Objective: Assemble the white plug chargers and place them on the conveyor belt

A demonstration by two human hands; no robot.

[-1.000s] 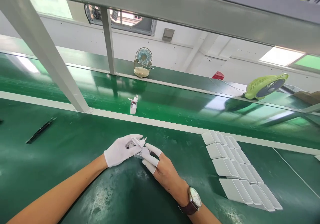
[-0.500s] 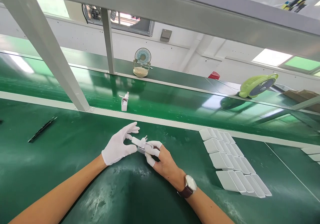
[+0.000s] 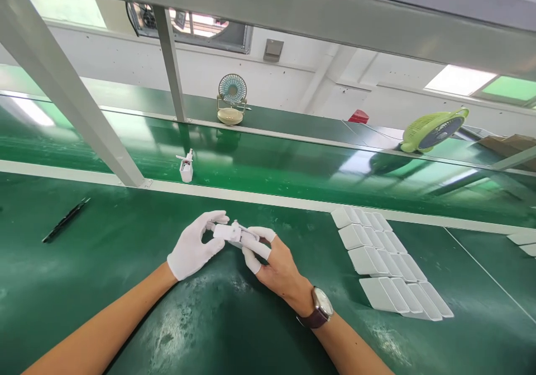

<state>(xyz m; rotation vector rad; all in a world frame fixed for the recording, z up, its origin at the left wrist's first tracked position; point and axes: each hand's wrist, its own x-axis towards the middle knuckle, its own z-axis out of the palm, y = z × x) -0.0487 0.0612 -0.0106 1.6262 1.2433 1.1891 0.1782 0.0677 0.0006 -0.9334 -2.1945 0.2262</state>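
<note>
black strip (image 3: 65,219): I see it lying flat on the green bench at 9 o'clock
left hand (image 3: 193,246): white glove, fingers pinched on the small white plug part (image 3: 228,233)
plug part: dead centre, held between both hands just above the bench
right hand (image 3: 274,260): white finger cots, fingertips clamped on the same part
white casings (image 3: 387,263): rows at 3 o'clock
</note>
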